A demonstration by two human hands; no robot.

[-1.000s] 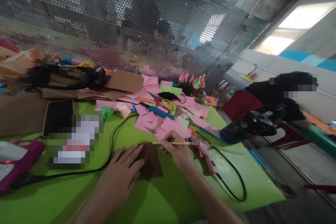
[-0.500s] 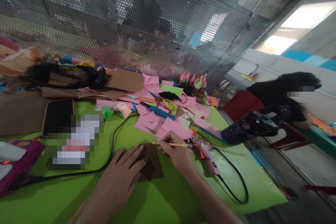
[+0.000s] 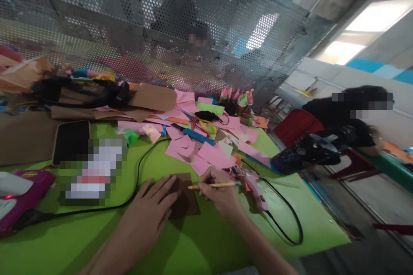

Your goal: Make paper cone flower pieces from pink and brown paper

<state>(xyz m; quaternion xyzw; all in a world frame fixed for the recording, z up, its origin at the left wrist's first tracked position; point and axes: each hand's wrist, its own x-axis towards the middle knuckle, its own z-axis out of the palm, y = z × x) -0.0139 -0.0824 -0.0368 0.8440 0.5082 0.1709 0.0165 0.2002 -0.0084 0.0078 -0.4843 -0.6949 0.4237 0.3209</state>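
My left hand [image 3: 148, 215] lies flat with fingers spread on a dark brown piece of paper [image 3: 185, 200] on the green table [image 3: 200, 245]. My right hand [image 3: 219, 193] pinches a yellow pencil [image 3: 214, 185] whose tip rests on the right edge of that brown paper. Just right of this hand lies a pink glue gun [image 3: 253, 187] with a black cord [image 3: 287, 219].
Pink paper scraps [image 3: 196, 154], scissors [image 3: 201, 126] and brown card [image 3: 151, 96] crowd the far table. A phone [image 3: 71, 141] lies at left, a magenta device [image 3: 22, 193] nearer. A perforated metal screen [image 3: 161, 30] stands behind. A seated person [image 3: 348, 120] is at the right.
My right hand has shifted the pencil slightly down and toward me along the brown paper's edge. The left hand stays flat on the paper.
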